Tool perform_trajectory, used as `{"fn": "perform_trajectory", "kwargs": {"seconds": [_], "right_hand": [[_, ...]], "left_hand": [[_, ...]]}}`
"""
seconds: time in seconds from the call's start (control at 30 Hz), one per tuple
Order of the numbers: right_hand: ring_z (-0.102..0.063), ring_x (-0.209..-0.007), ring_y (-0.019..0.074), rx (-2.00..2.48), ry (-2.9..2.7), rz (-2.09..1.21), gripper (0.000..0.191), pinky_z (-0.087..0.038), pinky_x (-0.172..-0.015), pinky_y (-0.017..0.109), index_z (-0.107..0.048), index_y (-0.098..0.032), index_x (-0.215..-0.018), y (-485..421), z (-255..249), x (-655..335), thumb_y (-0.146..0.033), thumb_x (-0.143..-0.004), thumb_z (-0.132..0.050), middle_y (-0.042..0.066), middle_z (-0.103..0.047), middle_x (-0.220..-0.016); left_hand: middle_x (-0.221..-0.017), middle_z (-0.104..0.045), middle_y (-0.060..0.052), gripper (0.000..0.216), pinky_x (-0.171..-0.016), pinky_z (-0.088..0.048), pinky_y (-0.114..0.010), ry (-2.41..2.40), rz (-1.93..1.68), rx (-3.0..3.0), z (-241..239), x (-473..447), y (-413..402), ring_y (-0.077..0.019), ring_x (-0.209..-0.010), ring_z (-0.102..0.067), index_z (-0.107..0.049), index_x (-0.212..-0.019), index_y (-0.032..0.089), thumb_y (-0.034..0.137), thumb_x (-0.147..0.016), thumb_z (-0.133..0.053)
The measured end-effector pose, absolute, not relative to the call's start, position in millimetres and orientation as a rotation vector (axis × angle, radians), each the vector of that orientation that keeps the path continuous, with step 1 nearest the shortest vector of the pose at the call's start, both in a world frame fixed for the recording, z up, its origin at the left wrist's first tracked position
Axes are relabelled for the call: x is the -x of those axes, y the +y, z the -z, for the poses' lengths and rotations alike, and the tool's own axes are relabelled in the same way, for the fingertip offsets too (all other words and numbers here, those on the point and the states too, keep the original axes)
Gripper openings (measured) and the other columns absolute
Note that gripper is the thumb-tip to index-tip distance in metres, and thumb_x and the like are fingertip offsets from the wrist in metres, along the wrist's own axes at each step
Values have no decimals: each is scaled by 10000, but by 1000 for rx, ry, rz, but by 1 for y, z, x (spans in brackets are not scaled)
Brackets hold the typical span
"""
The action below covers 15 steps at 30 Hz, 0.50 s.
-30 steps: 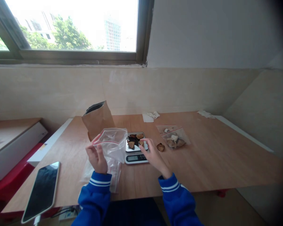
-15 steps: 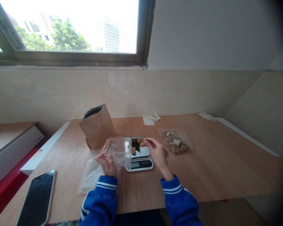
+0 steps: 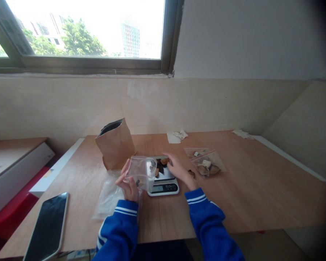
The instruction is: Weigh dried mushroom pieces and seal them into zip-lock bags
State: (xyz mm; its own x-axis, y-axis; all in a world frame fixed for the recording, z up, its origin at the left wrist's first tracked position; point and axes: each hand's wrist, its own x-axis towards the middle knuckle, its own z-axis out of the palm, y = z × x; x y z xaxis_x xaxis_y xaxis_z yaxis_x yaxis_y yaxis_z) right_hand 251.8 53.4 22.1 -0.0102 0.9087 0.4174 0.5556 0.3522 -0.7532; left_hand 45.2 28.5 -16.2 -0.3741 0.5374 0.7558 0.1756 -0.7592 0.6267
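Observation:
My left hand (image 3: 128,183) grips a clear zip bag (image 3: 139,170) by its edge, tilted beside the scale. A small dark bit (image 3: 138,183) shows low in the bag. The kitchen scale (image 3: 165,189) is white with a black display panel; its digits are too blurred to read. On its plate lie dark and brown dried slices (image 3: 160,168). My right hand (image 3: 178,169) reaches over the plate from the right, thumb and fingertips closed about a brown dried slice (image 3: 165,161). Another dried piece (image 3: 191,173) lies on the table, right of my wrist.
Behind my left hand stands an open brown paper bag (image 3: 116,145). Flat clear bags (image 3: 108,197) lie below it. Filled zip bags (image 3: 209,165) rest at the right. A phone (image 3: 47,226) lies front left; crumpled tissue (image 3: 180,135) is near the wall.
My right hand has moved down onto the slices on the plate, from holding a brown slice nearby. A dark bit now shows in the clear bag. The view has shifted slightly.

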Motion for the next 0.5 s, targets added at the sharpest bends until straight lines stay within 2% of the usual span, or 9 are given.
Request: {"fn": "perform_trajectory", "kwargs": {"seconds": [0.13,0.3,0.43,0.5], "right_hand": [[-563,-1106,215,1366,-1840,-444,384,-404,-1012,401,-649,-153,-1077,60,0,-263,-40,-764,-457,112,-651,-1131],[-591,-974,243,1468,-1786,-318,207,-442,-895,404,-693,-185,-967,55,-15,-263,-226,-865,-518,98,-695,-983],[-628,-831,211,1327,-1520,-413,312,-483,-765,335,-672,-175,-986,42,-54,-244,-390,-926,-453,82,-702,-932],[-638,-821,195,1190,-1560,-535,360,-491,-739,309,-671,-185,-1013,34,-78,-231,-443,-936,-432,69,-699,-949]], "left_hand": [[-1197,-583,-170,231,-877,-475,-488,1195,-2237,-1420,24,-45,27,-255,-1055,-610,-377,-1037,204,378,-908,-459],[-1078,-617,-128,238,-838,-483,-503,1235,-2245,-1358,21,-45,26,-246,-953,-633,-380,-1068,203,378,-918,-441],[-1168,-586,-113,213,-894,-464,-476,1244,-2257,-1415,22,-44,27,-230,-1027,-605,-417,-1054,229,395,-920,-436],[-1219,-567,-117,217,-906,-461,-470,1188,-2234,-1442,25,-44,29,-232,-1073,-589,-414,-1077,237,393,-926,-426]]}}
